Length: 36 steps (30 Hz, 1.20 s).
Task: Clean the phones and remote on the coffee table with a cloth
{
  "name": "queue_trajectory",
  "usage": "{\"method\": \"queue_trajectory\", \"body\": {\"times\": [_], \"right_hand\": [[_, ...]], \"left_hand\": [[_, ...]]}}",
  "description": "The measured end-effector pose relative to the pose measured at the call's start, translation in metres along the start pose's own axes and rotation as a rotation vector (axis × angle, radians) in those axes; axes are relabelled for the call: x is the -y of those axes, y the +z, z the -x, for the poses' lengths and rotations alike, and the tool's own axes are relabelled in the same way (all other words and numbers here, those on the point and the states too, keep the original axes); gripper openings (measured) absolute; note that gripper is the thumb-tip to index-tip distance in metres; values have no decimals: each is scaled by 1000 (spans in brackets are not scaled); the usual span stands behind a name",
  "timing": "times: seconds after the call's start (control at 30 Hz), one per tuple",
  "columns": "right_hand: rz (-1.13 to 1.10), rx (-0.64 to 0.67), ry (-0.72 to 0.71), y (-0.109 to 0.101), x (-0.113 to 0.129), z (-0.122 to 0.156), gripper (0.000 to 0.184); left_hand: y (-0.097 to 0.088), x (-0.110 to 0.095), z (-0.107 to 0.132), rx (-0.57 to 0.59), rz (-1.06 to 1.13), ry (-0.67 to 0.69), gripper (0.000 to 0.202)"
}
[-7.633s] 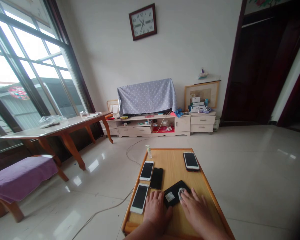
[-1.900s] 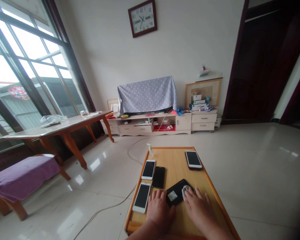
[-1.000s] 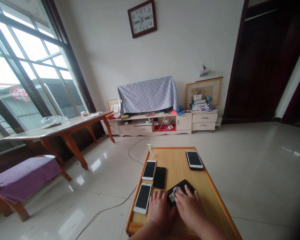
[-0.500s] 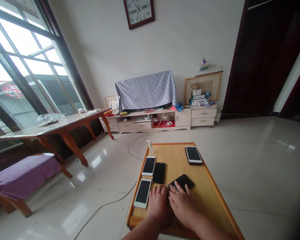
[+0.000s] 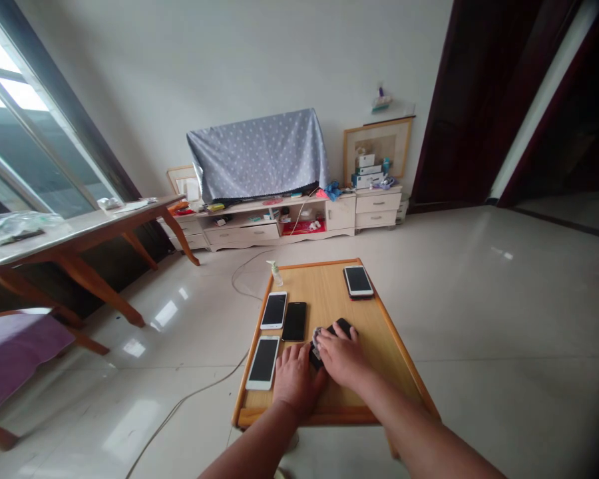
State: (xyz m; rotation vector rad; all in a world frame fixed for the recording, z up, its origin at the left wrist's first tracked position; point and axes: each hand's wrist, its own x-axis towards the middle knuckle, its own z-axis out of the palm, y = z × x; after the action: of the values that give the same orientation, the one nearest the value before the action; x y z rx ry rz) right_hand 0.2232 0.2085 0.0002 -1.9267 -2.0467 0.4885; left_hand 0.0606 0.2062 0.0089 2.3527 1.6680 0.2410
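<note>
A black phone (image 5: 347, 326) lies slantwise on the small wooden table (image 5: 324, 279), partly covered by my hands. My left hand (image 5: 297, 379) is closed around its near end, fingers on the left and thumb to the right. Over the phone's middle, my right hand (image 5: 339, 356) presses a small greyish cloth (image 5: 317, 336) against it with the fingertips. Just left of my hands are a second black phone (image 5: 295, 321) and a white phone (image 5: 263, 362). Another white phone (image 5: 274, 311) sits farther back.
A small pump bottle (image 5: 276, 274) stands at the table's far left corner. Stacked phones (image 5: 359, 281) lie at the far right. A cable (image 5: 194, 392) runs over the floor to the left. A low cabinet (image 5: 254, 233) and a cloth-covered chair (image 5: 20, 352) are beyond.
My right hand and the cloth have shifted along the black phone, and the phone is turned more steeply. The whole view has swung right and down.
</note>
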Motion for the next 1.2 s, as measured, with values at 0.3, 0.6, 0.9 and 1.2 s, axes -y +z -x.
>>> {"method": "queue_trajectory", "body": {"times": [0.3,0.6,0.9,1.2], "right_hand": [[-1,-61,13,-2,-9,-9,43],[-7,-84,48,-22,-35,-1,45],[36,-177,236,-43,-51,23,28],[-45,-176,316,-48,-55,43,13]], "left_hand": [[6,2,-1,-64,2,26,59],[18,6,-4,-123,-30,76,60],[18,5,-1,-199,-36,181,43],[6,-8,5,-164,-74,448,26]]}}
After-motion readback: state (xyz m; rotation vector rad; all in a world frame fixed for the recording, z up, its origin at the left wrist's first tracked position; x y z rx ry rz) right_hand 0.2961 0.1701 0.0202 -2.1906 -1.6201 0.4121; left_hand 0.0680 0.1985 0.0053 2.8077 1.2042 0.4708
